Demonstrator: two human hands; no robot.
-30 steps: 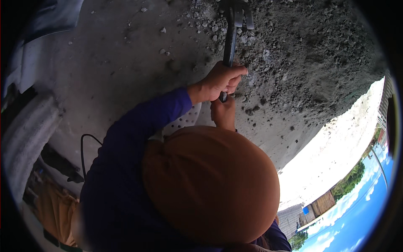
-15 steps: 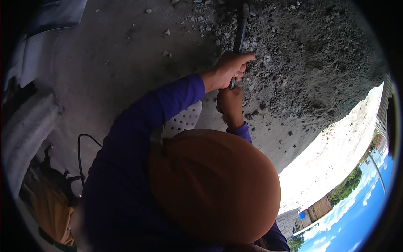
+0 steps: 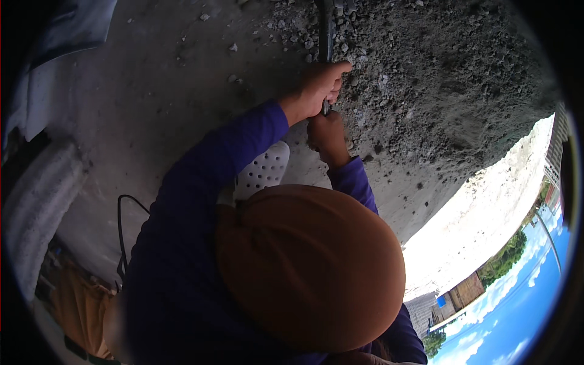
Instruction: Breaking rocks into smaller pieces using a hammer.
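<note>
My left hand [image 3: 317,90], in a purple sleeve, is closed round a long dark tool handle [image 3: 326,38], its thumb lying outward. Just below it, my right hand [image 3: 328,135] is closed on the lower end of the same handle. The tool's far end runs up to the top edge of the view, and its working head is mostly cut off there, so its kind is unclear. A heap of grey, gravelly mix [image 3: 450,79] lies beside the handle on the right. Rounded brown cloth [image 3: 310,267] fills the lower middle, hiding part of my right arm.
A white shoe with holes [image 3: 267,164] stands on the grey concrete floor [image 3: 152,103]. Loose stones lie left of the heap. A black cable [image 3: 121,231] curves at the left, near a pale thick rounded form [image 3: 45,207]. Bright sunlit ground [image 3: 480,201] lies at the right.
Both hands and the handle have shifted left and slightly upward in the view, with both grips kept. The ground has also slid a little left in the picture.
</note>
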